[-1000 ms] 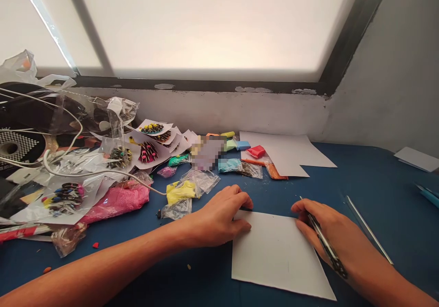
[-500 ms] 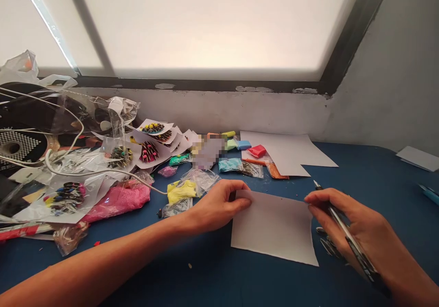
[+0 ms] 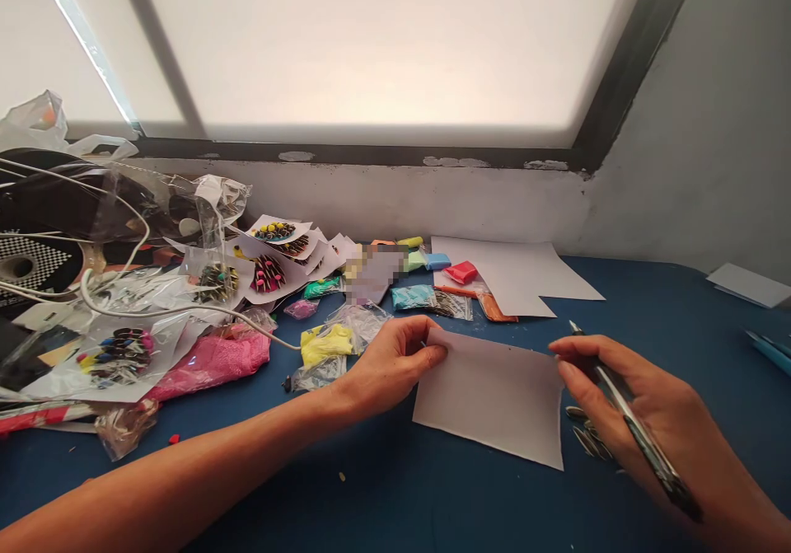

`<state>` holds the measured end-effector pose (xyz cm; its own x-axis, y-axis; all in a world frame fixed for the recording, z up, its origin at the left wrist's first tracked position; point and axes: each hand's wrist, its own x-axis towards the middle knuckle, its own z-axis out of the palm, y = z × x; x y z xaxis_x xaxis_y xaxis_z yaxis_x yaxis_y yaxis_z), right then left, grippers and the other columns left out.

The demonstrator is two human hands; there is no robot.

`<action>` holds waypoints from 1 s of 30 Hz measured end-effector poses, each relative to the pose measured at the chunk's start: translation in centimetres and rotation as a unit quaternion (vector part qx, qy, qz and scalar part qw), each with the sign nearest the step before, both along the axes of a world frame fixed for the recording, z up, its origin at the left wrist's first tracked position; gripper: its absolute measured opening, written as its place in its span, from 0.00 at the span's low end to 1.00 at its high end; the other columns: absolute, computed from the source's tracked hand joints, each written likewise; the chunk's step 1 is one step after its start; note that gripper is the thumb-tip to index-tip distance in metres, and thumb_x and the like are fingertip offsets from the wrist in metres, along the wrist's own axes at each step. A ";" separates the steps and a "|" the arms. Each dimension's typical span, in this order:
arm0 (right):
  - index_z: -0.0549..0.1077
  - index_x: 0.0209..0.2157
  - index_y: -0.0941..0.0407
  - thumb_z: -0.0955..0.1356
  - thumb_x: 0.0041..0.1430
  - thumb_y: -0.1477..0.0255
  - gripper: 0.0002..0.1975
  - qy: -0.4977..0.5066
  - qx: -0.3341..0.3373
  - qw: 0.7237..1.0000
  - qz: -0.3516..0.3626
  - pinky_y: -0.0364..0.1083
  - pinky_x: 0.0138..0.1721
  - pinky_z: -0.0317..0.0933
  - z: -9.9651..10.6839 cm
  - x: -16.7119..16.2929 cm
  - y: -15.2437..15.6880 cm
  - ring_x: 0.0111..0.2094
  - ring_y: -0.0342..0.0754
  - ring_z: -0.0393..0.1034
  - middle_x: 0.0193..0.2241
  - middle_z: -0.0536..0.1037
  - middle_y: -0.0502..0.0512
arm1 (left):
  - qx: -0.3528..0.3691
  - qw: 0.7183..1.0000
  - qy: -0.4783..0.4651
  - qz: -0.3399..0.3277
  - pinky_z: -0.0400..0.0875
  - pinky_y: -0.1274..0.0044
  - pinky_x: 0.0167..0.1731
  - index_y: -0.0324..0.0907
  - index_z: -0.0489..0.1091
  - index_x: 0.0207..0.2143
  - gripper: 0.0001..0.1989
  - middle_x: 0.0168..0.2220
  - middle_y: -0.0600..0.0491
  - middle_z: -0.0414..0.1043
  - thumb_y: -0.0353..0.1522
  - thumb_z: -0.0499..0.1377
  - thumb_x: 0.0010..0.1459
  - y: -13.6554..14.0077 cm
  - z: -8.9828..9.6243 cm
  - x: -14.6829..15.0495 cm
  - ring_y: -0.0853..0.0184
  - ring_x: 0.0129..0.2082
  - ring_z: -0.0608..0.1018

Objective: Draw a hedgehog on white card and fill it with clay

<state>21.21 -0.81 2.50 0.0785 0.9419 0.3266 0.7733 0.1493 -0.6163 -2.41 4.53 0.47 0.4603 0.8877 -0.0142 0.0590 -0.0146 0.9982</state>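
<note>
A small sheet of white paper (image 3: 488, 396) is held over the blue table, its near edge tilted toward me. My left hand (image 3: 404, 363) pinches the sheet's upper left corner between thumb and fingers. At the upper right corner, the thumb and index finger of my right hand (image 3: 643, 413) meet the paper's edge; whether they grip it I cannot tell. A pen (image 3: 639, 438) with a clear barrel lies across that same hand, held in it, tip pointing up and away. Beside the sheet, partly under my right hand, are several striped oval seeds (image 3: 587, 436).
Bagged coloured clay packets, among them a red packet (image 3: 461, 272) and a yellow packet (image 3: 326, 344), lie beyond my left hand. Larger white paper (image 3: 519, 269) rests at the back. Cards with small black-stemmed pieces (image 3: 268, 274), plastic bags and a white cable (image 3: 185, 307) crowd the left.
The sheet and both hands have shifted slightly left and up. My grip on the paper's left corner and on the pen stays the same.
</note>
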 end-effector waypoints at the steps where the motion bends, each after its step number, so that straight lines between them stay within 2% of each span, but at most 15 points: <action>1: 0.74 0.35 0.51 0.65 0.55 0.56 0.15 -0.004 -0.004 1.000 -0.003 0.42 0.09 0.54 -0.1 0.0 0.0 0.10 0.43 0.61 0.15 0.72 0.47 | -0.008 1.000 -0.004 0.003 0.64 0.80 0.32 0.37 0.66 0.31 0.08 0.31 0.54 0.70 0.34 0.58 0.56 0.0 0.0 0.0 0.71 0.32 0.72; 3: 0.74 0.37 0.52 0.64 0.57 0.56 0.16 -0.016 -0.013 1.000 -0.003 0.42 0.11 0.55 -0.3 -0.1 0.0 0.10 0.43 0.61 0.15 0.71 0.47 | -0.028 1.000 -0.013 0.005 0.64 0.80 0.32 0.37 0.65 0.31 0.08 0.32 0.54 0.70 0.35 0.58 0.56 -0.1 -0.2 0.0 0.71 0.32 0.72; 6: 0.74 0.37 0.53 0.62 0.59 0.57 0.16 -0.038 -0.004 0.999 0.007 0.42 0.13 0.56 -0.7 0.0 0.1 0.14 0.43 0.64 0.22 0.76 0.51 | -0.049 0.998 -0.029 0.002 0.66 0.79 0.34 0.37 0.65 0.32 0.09 0.32 0.53 0.71 0.35 0.58 0.55 -0.2 -0.8 0.2 0.70 0.32 0.73; 10: 0.73 0.34 0.53 0.62 0.61 0.64 0.10 -0.072 0.022 0.996 0.039 0.43 0.23 0.61 -1.3 -0.3 0.3 0.23 0.45 0.70 0.29 0.78 0.52 | -0.044 0.998 -0.033 -0.002 0.67 0.78 0.34 0.38 0.65 0.34 0.12 0.34 0.52 0.72 0.38 0.60 0.53 -0.2 -1.5 0.4 0.68 0.34 0.74; 14: 0.71 0.30 0.52 0.60 0.60 0.71 0.09 -0.110 0.020 0.992 0.062 0.44 0.28 0.62 -2.1 -0.5 0.5 0.26 0.46 0.70 0.27 0.75 0.51 | -0.033 0.999 -0.005 0.006 0.67 0.78 0.32 0.39 0.66 0.41 0.16 0.34 0.53 0.72 0.38 0.60 0.52 0.2 -1.7 0.3 0.68 0.33 0.74; 18: 0.71 0.31 0.53 0.58 0.60 0.75 0.11 -0.138 0.008 0.989 0.061 0.45 0.29 0.61 -2.5 -0.5 0.3 0.27 0.47 0.69 0.28 0.75 0.52 | 0.041 0.990 0.120 -0.066 0.62 0.80 0.27 0.39 0.68 0.37 0.09 0.30 0.54 0.71 0.32 0.56 0.53 0.7 -1.4 0.5 0.70 0.30 0.72; 22: 0.71 0.34 0.54 0.58 0.59 0.78 0.12 -0.152 -0.004 0.987 0.058 0.45 0.33 0.61 -2.6 -0.5 0.1 0.30 0.47 0.70 0.31 0.75 0.53 | 0.150 0.954 0.247 -0.077 0.60 0.79 0.26 0.40 0.71 0.39 0.13 0.31 0.54 0.71 0.31 0.53 0.52 0.9 -0.9 1.3 0.69 0.29 0.70; 25: 0.72 0.35 0.54 0.59 0.57 0.80 0.13 -0.164 -0.015 0.985 0.052 0.45 0.33 0.61 -2.6 -0.5 0.0 0.31 0.47 0.71 0.31 0.76 0.52 | 0.173 0.944 0.272 -0.073 0.60 0.79 0.27 0.39 0.73 0.39 0.13 0.31 0.53 0.71 0.31 0.52 0.52 0.9 -0.7 1.9 0.68 0.29 0.69; 30: 0.72 0.34 0.54 0.60 0.58 0.82 0.12 -0.182 -0.006 0.982 0.050 0.46 0.36 0.62 -2.6 -0.6 0.0 0.35 0.49 0.71 0.33 0.76 0.53 | 0.165 0.949 0.257 -0.075 0.60 0.79 0.26 0.38 0.73 0.35 0.13 0.28 0.53 0.70 0.32 0.51 0.54 0.8 -1.1 2.0 0.68 0.28 0.69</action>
<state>20.63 -0.85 -0.14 -0.1339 0.9432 0.3039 0.9245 0.2294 -0.3045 -0.43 5.34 -0.60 0.5895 0.8078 -0.0039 0.5092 -0.3679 0.7781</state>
